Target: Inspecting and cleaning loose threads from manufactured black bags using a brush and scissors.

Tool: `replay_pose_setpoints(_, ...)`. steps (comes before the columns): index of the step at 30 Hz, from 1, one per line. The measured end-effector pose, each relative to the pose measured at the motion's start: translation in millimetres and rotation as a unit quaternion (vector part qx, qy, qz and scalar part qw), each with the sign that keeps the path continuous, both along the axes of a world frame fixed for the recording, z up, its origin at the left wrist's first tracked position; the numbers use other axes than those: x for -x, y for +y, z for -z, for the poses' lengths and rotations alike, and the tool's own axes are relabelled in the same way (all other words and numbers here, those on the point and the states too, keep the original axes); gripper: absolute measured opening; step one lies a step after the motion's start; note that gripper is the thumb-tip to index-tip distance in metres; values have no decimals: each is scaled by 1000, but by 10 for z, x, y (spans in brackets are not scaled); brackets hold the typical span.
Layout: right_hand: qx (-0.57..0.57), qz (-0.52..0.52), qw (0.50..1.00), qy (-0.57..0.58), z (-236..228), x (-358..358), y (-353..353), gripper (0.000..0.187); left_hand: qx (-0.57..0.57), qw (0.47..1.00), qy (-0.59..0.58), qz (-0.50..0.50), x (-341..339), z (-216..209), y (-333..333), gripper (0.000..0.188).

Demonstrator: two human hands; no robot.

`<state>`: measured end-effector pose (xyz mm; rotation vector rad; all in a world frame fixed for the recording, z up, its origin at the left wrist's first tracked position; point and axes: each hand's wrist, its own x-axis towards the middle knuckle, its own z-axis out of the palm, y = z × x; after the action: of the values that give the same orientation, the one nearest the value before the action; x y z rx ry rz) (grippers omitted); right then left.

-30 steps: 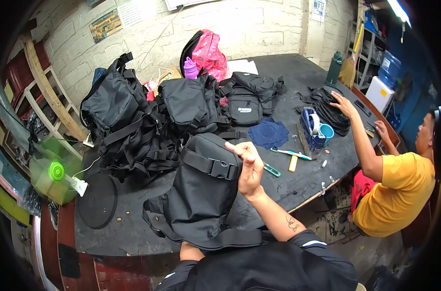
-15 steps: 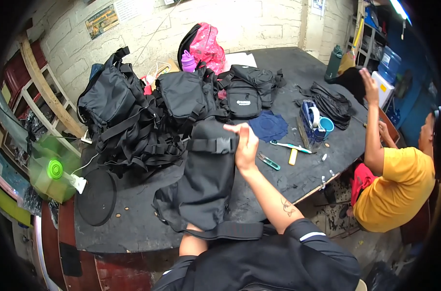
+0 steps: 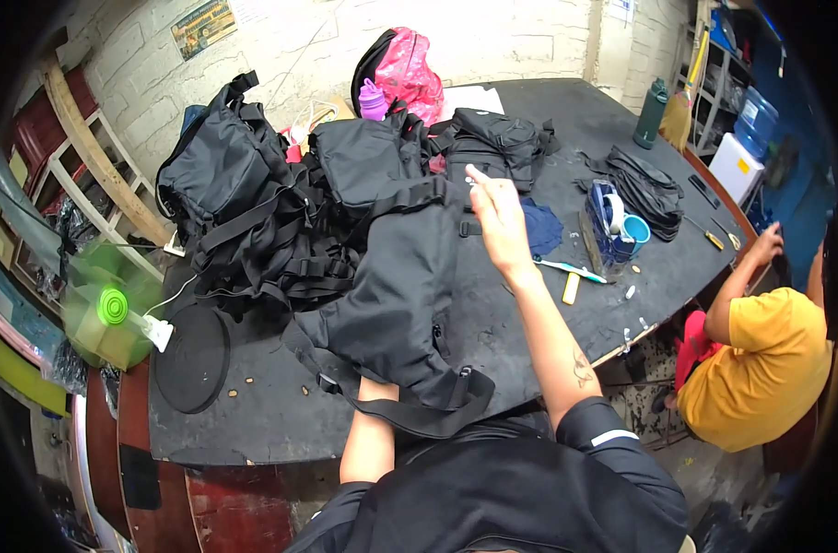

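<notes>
A black fabric bag (image 3: 396,286) with straps stands raised in front of me, over the table's near edge. My left forearm (image 3: 370,433) goes up under its lower end; the bag hides that hand and its fingers. A black webbing strap (image 3: 428,422) loops down across the bag's bottom, close to my body. Beside the bag's upper right edge is my right hand (image 3: 502,221), its fingers stretched out and pointing up and left. A small black buckle (image 3: 469,228) shows between this hand and the bag. Whether the hand touches the bag I cannot tell.
Several black bags (image 3: 225,175) line the table's back, with a pink bag (image 3: 405,78) behind. Right of my hand lie a toothbrush (image 3: 571,270), a yellow piece (image 3: 571,288) and a light-blue cup (image 3: 634,230). A green fan (image 3: 113,307) stands left; a person in yellow (image 3: 760,369) sits right.
My right hand has left the bag's top edge, moving up and right, and its fingers have straightened. The bag's top has shifted up. The person in yellow has lowered a raised arm.
</notes>
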<state>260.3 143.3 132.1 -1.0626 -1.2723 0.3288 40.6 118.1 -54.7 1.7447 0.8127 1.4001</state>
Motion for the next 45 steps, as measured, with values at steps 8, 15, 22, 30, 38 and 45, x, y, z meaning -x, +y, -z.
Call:
replay_pose_setpoints(8, -133, -276, 788, -534, -375, 415, -901, 70, -34, 998, 22, -41, -66, -121, 152, 46)
replay_pose_setpoints(15, 196, -473, 788, 343, 52, -21, 52, 75, 414, 720, -419, 368, -541, -1465, -25, 37)
replay_pose_setpoints(22, 94, -492, 792, 349, -205, 146, -96, 81, 332, 778, -450, 286, -543, -1710, -16, 41)
replay_pose_setpoints(30, 59, -369, 876, 304, -284, 190, -129, 51, 315, 763, -434, 362, -630, -1623, -86, 48)
replay_pose_setpoints(38, 51, -284, 795, 533, -138, 82, -347, 47, 269, 724, -608, 184, -344, -1560, 13, 37)
replay_pose_setpoints(45, 193, -311, 825, 431, 925, -206, -449, 53, 92, 858, -505, 1, -293, -1823, 45, 26)
